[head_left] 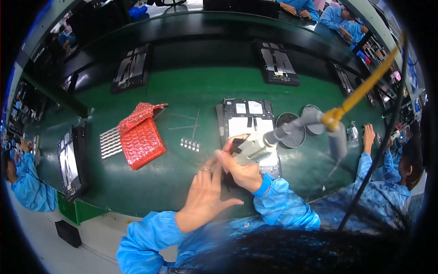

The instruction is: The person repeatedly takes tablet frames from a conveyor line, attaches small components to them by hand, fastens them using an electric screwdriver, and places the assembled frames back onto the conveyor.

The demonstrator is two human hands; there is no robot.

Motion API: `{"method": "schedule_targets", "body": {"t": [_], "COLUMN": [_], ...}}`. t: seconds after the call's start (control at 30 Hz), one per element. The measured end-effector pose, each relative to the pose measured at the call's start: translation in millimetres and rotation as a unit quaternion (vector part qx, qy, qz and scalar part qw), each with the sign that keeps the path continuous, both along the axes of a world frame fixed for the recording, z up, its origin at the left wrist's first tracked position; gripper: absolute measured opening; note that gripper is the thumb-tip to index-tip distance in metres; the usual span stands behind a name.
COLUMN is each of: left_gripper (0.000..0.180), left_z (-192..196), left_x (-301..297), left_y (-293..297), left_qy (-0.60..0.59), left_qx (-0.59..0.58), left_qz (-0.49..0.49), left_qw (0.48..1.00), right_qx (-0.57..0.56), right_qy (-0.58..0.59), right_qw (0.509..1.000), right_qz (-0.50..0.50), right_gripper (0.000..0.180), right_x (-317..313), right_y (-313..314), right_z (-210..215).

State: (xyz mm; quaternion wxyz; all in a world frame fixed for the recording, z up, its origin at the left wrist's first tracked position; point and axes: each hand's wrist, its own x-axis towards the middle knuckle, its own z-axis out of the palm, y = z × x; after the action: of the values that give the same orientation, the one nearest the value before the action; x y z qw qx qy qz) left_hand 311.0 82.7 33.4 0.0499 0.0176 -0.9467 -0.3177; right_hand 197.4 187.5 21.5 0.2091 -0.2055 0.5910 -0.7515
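A tablet-like device with its innards bare (237, 125), black-framed with white panels, lies on the green bench in front of me. Above its lower part, my right hand (246, 176) is closed around a cream handheld tool (252, 150), whose exact kind I cannot make out. A thick grey hose (299, 123) meets the tool's upper end. My left hand (203, 196) lies beside the device's lower left edge, fingers stretched and thumb apart, its fingertips close to my right hand. A blue band (263, 185) circles my right wrist.
Two round dark trays (292, 132) (314, 119) stand right of the device. Leftward lie a strip of small metal parts (190, 144), a red bubble-wrap bag (142, 144) and a white ridged tray (110, 142). More devices (277, 63) line the bench. A yellow bar (365, 86) slants overhead; co-workers sit nearby.
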Motion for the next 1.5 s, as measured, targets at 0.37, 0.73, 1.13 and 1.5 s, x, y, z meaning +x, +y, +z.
{"method": "schedule_targets", "body": {"t": [0.37,0.73,1.13,1.5], "left_gripper": [0.063,0.063,0.072,0.055], "left_z": [-16,11,-14,-70], "left_x": [-21,-134,-289,-364], "left_y": [19,-89,-97,11], "left_qy": [-0.056,0.062,0.240,0.343], "left_qx": [0.688,0.617,-0.123,0.094], "left_qz": [0.140,0.243,0.160,0.097], "left_qw": [0.709,0.746,0.949,0.930], "right_qx": [-0.327,-0.050,-0.143,-0.130], "right_qy": [0.030,0.074,0.145,0.091], "right_qw": [0.936,0.873,0.909,0.945], "right_qz": [-0.125,-0.480,-0.363,-0.286], "right_gripper": [0.041,0.025,0.029,0.030], "right_x": [-83,-96,-137,-149], "right_y": [125,117,169,166], "right_z": [47,99,35,15]}}
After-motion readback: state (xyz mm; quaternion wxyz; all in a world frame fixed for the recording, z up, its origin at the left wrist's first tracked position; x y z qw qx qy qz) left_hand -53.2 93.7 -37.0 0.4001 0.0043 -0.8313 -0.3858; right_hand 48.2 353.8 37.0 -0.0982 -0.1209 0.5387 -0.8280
